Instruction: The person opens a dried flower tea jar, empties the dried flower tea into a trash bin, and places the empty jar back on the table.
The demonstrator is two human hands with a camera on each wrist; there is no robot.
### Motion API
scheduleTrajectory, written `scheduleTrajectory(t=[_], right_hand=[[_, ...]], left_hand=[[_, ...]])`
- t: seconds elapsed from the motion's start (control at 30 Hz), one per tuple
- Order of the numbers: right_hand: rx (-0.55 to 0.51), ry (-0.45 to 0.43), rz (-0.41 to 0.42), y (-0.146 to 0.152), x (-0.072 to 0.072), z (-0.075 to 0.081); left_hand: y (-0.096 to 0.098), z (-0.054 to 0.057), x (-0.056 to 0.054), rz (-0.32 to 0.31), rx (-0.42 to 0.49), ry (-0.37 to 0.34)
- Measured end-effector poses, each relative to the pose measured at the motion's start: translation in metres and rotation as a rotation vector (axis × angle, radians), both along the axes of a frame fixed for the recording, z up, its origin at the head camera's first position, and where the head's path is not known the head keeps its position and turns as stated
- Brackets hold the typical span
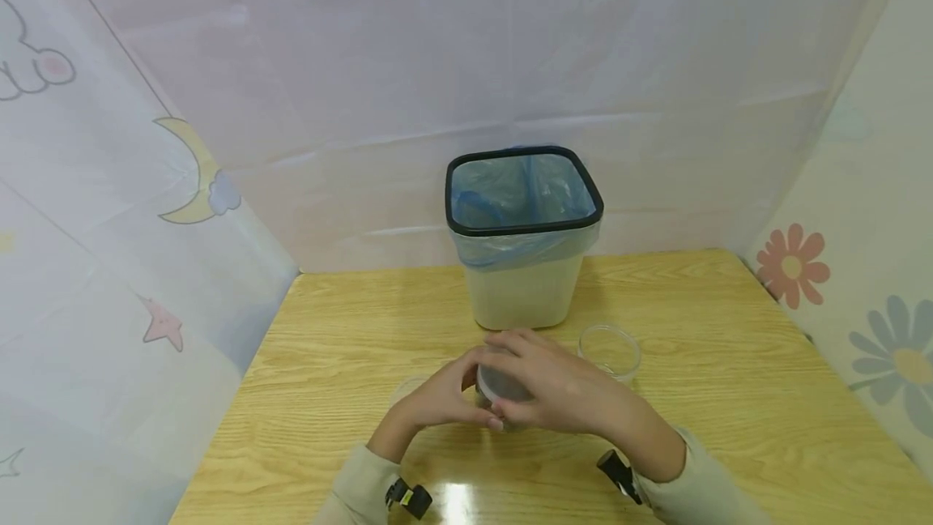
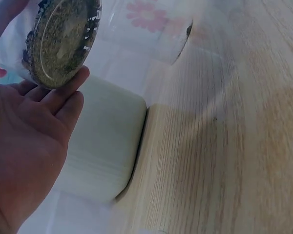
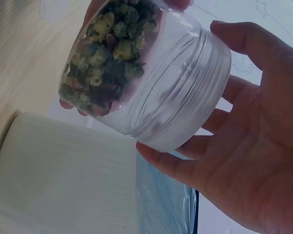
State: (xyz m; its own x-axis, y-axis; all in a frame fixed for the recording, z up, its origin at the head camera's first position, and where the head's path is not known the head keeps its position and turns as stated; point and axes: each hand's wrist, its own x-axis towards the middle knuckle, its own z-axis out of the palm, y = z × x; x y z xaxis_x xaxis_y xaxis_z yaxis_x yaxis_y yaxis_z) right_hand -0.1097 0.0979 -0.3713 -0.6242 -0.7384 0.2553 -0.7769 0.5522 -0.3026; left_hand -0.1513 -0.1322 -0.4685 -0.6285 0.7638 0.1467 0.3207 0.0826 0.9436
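Both hands hold a clear jar (image 1: 501, 386) above the table in front of the bin. Greenish-yellow dried buds, mixed with darker bits, gather at the base of the jar (image 3: 112, 53) in the right wrist view. My left hand (image 1: 443, 397) grips the jar's body; its palm (image 2: 34, 122) faces the left wrist camera, near the jar's underside (image 2: 63, 41). Around the frosted lid (image 3: 205, 92) curl the thumb and fingers of my right hand (image 1: 557, 386). Whether the lid is loose cannot be told.
A white bin (image 1: 521, 294) with a black rim and blue liner stands at the back of the wooden table (image 1: 350, 330). Right of the hands sits a round clear container (image 1: 611, 353). Another clear round item (image 1: 405, 389) is partly hidden by the left hand.
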Motion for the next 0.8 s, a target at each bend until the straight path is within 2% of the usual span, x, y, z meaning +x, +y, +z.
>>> scheduleTrajectory(t=[0.1,0.17,0.23,0.3,0.4,0.5,0.6,0.73,0.8], right_hand=[[0.0,0.005,0.031,0.001,0.0,0.0],[-0.012,0.012,0.041,0.001,0.0,0.0],[-0.029,0.022,0.041,0.001,-0.001,0.0],[-0.049,0.038,0.035,0.001,-0.002,-0.001],[-0.075,0.077,0.003,0.0,-0.004,-0.003],[-0.098,0.098,-0.065,-0.001,-0.005,-0.005],[-0.112,0.092,-0.149,-0.004,-0.007,-0.008],[-0.121,0.083,-0.224,-0.006,-0.008,-0.011],[-0.123,0.083,-0.244,-0.007,-0.009,-0.012]], left_hand=[[-0.001,-0.001,-0.002,-0.037,0.007,-0.003],[-0.001,0.0,-0.001,-0.029,-0.001,-0.004],[0.0,0.001,-0.001,0.004,-0.007,0.0],[0.003,0.001,0.001,0.063,-0.017,0.022],[0.01,0.0,0.005,0.188,-0.027,0.084],[0.019,-0.002,0.008,0.329,-0.063,0.162],[0.026,-0.004,0.011,0.439,-0.112,0.209],[0.033,-0.005,0.014,0.525,-0.165,0.247],[0.034,-0.005,0.015,0.549,-0.179,0.264]])
